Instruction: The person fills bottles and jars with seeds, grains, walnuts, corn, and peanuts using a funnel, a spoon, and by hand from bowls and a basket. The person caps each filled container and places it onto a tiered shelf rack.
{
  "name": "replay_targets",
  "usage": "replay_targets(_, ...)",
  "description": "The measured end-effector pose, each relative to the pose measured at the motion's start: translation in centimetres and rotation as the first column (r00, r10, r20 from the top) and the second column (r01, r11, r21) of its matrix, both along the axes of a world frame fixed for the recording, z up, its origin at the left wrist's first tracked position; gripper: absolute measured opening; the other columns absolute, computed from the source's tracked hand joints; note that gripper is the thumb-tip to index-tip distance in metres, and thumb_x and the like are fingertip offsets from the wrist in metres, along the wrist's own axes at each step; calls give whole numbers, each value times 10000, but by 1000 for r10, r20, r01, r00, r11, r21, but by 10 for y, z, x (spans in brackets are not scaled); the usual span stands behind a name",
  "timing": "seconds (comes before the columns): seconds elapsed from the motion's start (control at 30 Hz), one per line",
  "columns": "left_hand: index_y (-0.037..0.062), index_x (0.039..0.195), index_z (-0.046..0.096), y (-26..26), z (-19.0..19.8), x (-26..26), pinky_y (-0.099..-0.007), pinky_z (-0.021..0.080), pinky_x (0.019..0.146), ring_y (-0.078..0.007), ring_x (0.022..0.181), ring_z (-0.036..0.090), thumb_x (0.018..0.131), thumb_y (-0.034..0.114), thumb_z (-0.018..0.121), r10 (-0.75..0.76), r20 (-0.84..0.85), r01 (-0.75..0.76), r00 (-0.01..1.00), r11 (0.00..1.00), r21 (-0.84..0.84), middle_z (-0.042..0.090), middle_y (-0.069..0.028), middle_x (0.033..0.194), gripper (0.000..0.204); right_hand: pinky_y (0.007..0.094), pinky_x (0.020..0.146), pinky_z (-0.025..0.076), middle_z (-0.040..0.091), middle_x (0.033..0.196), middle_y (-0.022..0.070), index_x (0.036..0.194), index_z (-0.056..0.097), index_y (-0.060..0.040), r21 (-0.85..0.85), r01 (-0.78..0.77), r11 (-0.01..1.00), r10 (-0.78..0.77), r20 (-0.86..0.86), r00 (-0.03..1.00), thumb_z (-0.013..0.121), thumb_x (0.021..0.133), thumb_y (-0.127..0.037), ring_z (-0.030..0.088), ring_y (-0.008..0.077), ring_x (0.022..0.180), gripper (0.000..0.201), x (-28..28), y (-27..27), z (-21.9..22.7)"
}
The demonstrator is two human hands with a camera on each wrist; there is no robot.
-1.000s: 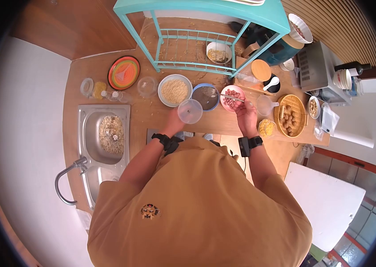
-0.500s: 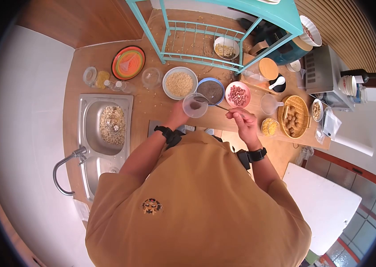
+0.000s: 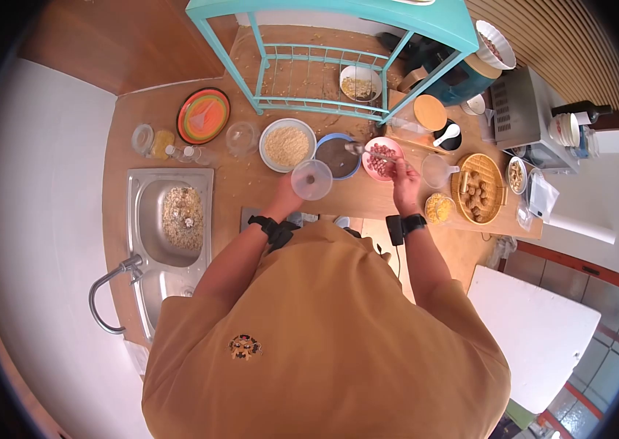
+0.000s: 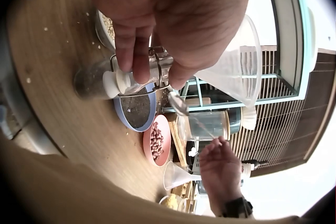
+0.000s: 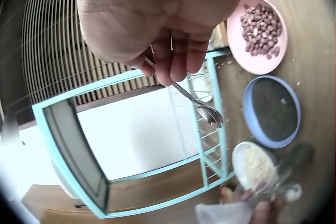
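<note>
The left hand grips the neck of a clear bottle with a wire clasp and white stopper. A translucent funnel stands at its top, wide mouth up. Between thumb and fingers the right hand pinches a metal spoon. The spoon's bowl is raised near the blue bowl of dark grey powder; whether it holds anything I cannot tell. Beside that sits the pink bowl of reddish peanuts, below the right hand in the head view.
A white bowl of pale flakes stands left of the blue bowl. Further right are a second funnel, a cup of yellow bits and a wicker basket. A turquoise rack stands behind; the sink is at left.
Half a second ago the spoon was over the funnel's mouth; it has moved right, away from it, with the right hand. The left hand keeps its grip. The head view has shifted slightly.
</note>
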State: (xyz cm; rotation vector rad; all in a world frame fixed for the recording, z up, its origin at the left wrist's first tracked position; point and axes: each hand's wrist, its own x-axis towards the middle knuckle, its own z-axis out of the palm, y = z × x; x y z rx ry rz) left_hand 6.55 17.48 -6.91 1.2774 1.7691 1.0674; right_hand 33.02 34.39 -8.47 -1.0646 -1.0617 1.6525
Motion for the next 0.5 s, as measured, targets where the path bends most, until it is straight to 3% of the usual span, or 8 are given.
replay_targets(0.13, 54, 1128, 636, -1, 5, 1, -348, 502, 846, -263, 981, 648, 818, 154, 677, 17, 55, -15, 998, 1000, -23, 665, -152, 1078, 328, 273, 713, 540, 693, 895, 80, 1007, 657, -12, -56, -29, 998, 37, 141, 989, 560, 969, -255, 652, 139, 777, 264, -10, -2, -37)
replay_targets(0.5, 30, 1155, 623, 0, -1, 0, -342, 499, 860, -246, 997, 644, 825, 183, 691, -14, 23, 14, 1000, 1000, 11, 669, -145, 1078, 370, 303, 725, 512, 687, 912, 66, 1053, 620, -74, -394, -47, 918, -6, -132, 991, 542, 971, -261, 638, 150, 810, 218, -28, -23, -78)
